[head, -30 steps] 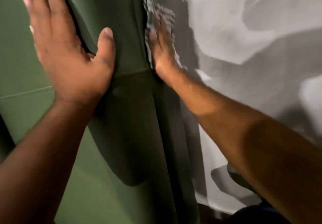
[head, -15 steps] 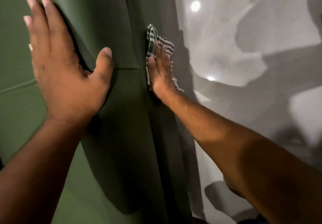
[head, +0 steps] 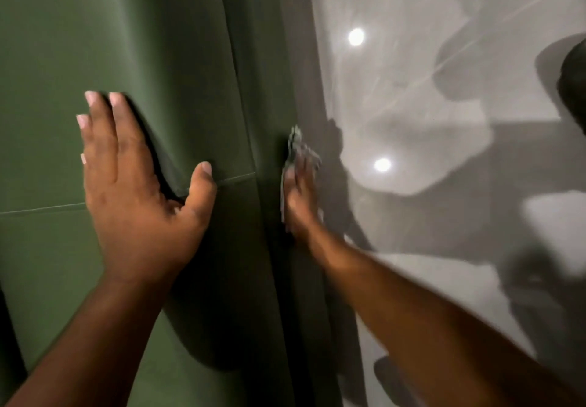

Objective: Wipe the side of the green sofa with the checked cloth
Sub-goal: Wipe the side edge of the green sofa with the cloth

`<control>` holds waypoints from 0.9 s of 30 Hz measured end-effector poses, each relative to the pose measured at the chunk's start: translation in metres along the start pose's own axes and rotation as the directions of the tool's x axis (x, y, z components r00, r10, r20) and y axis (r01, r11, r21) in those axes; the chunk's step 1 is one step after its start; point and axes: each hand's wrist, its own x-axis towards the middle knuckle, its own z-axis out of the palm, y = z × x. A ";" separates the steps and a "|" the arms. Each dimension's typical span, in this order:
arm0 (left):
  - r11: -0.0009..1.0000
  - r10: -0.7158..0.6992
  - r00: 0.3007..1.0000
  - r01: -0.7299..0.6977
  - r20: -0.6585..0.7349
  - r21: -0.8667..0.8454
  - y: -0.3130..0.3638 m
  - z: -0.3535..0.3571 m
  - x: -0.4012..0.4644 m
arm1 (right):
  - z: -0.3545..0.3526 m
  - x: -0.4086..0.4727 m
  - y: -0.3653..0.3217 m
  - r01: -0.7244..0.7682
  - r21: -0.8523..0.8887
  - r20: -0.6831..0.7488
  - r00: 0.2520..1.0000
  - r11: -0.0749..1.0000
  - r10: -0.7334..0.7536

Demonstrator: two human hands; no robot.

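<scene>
left hand (head: 136, 197) flat on green sofa (head: 133, 42), right hand (head: 299, 197) pressing checked cloth (head: 293, 143)

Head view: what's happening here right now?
A person is wiping the side of the green sofa. The right hand presses the checked cloth flat against the sofa's side, fingers straight. The left hand rests open on the upholstery next to it, thumb by a seam. A glossy grey floor lies alongside.

Left hand (head: 136, 197) spread flat, fingers straight; right hand (head: 299, 199) flat, blurred.
</scene>
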 end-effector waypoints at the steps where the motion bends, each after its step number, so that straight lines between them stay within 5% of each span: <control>1: 1.000 -0.004 1.000 0.004 0.008 0.011 0.002 -0.001 0.000 | 0.002 0.035 -0.021 0.012 0.057 0.012 1.000 0.998 -0.013; 6: 0.998 -0.020 1.000 0.020 0.005 0.061 0.004 -0.002 0.004 | 0.007 0.123 -0.086 0.026 0.105 0.085 0.996 0.994 -0.035; 15: 0.984 -0.175 0.983 0.176 0.046 -0.021 0.007 -0.008 0.061 | 0.003 -0.040 -0.006 0.026 -0.060 0.027 0.999 0.998 -0.024; 23: 0.991 -0.127 0.992 0.128 0.024 -0.034 0.005 -0.008 0.139 | 0.008 0.143 -0.096 0.209 0.056 -0.036 0.978 0.976 -0.208; 27: 0.992 -0.121 0.992 0.122 0.041 -0.032 0.009 -0.013 0.158 | 0.004 0.141 -0.126 0.234 0.000 -0.028 0.972 0.972 -0.234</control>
